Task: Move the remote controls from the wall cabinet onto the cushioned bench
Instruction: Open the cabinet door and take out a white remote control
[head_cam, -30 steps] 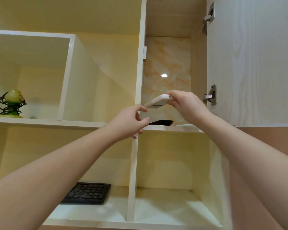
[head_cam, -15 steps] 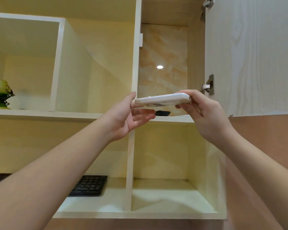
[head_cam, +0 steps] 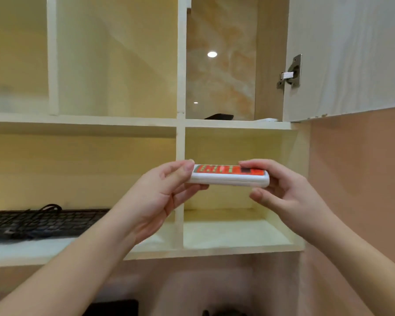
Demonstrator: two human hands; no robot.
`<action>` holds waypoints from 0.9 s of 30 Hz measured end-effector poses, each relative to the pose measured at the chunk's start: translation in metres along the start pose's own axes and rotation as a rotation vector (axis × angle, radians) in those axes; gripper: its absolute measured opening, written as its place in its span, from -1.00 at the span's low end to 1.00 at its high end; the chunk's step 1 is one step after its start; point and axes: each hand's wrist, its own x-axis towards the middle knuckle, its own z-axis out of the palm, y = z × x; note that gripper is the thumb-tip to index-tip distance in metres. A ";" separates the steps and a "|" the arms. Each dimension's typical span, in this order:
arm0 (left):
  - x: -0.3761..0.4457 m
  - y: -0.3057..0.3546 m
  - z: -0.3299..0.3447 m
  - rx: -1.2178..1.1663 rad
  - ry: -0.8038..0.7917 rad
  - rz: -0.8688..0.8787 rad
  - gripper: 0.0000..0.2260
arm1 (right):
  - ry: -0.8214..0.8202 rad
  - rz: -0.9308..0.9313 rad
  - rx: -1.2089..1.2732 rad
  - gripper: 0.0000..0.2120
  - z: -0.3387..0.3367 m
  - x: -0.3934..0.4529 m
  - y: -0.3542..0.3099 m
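Observation:
A white remote control (head_cam: pixel 229 179) with a red button face lies level in front of the lower right cabinet cell. My left hand (head_cam: pixel 162 192) pinches its left end with thumb on top and fingers beneath. My right hand (head_cam: pixel 281 190) holds its right end, thumb on the red face. A black remote (head_cam: pixel 219 116) lies on the upper shelf inside the wall cabinet (head_cam: pixel 180 124), and a white object (head_cam: pixel 268 119) lies beside it at the shelf's right edge. The cushioned bench is out of view.
The cabinet door (head_cam: pixel 347 53) stands open on the right, its hinge at mid height. A black keyboard (head_cam: pixel 41 222) with a cable lies on the lower left shelf. Dark objects (head_cam: pixel 114 307) show at the bottom edge below the cabinet.
The white remote came out of the upper cabinet cell and down in front of the lower cell. My left hand rose to it and took its left end; the view tilted downward.

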 end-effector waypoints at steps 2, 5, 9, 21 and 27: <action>-0.011 -0.017 -0.009 -0.017 0.035 -0.043 -0.59 | 0.005 0.072 0.057 -0.68 0.014 -0.017 0.010; -0.026 -0.043 -0.026 -0.024 0.054 -0.101 -0.58 | 0.020 0.176 0.156 -0.70 0.037 -0.042 0.023; -0.047 -0.076 -0.049 0.024 0.031 -0.139 -0.56 | 0.061 0.295 0.228 -0.56 0.061 -0.072 0.037; -0.121 -0.152 -0.075 -0.041 -0.026 -0.378 -0.65 | 0.061 0.620 0.131 -0.36 0.099 -0.184 0.042; -0.160 -0.190 -0.067 -0.104 -0.018 -0.553 -0.76 | 0.093 0.761 0.042 -0.42 0.101 -0.251 0.029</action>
